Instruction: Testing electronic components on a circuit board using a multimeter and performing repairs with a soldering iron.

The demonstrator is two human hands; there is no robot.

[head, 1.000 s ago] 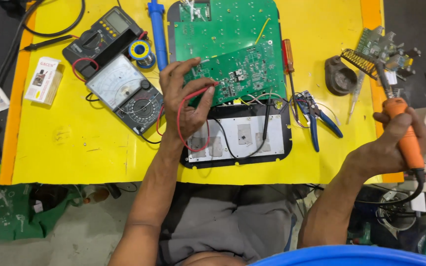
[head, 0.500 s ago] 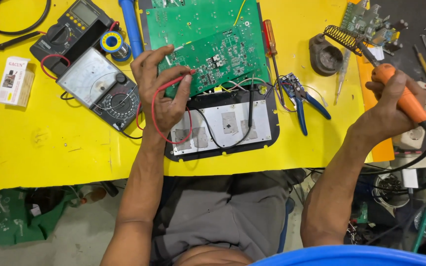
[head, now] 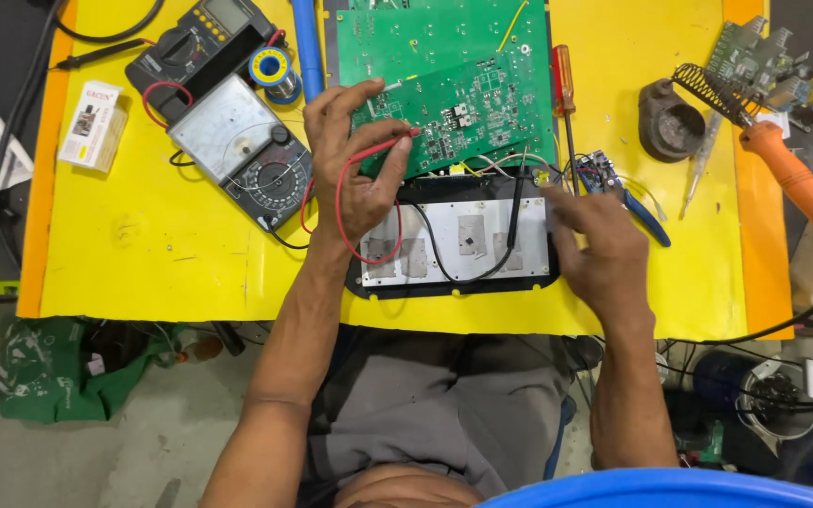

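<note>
Your left hand (head: 355, 165) rests on the near left corner of the smaller green printed circuit board (head: 463, 118), thumb and fingers closed narrowly around the red test probe (head: 388, 146), whose tip points onto the board's surface. The red lead (head: 342, 212) loops down from it around your wrist. That smaller board lies tilted across a larger green circuit board (head: 425, 38) at the far middle of the yellow table top (head: 171, 254), and its near edge overhangs the black rectangular housing with a silver metal plate (head: 458, 240).

Your right hand (head: 595, 249) sits over the right end of that housing, fingers bent and close together beside the black test probe (head: 516, 202), which stands on the plate; whether you are actually pinching it cannot be told, since the fingertips blur.

To your left lie a grey analogue multimeter (head: 242, 150) and, just beyond it, a black digital multimeter (head: 201, 42), with a small spool of solder (head: 268, 68) beside them. A red-handled screwdriver (head: 564, 85) lies just right of the boards, blue-handled pliers (head: 628, 193) near your right hand. An orange-handled soldering iron (head: 788, 179) rests in its coiled stand (head: 703, 89) at the right edge.
</note>
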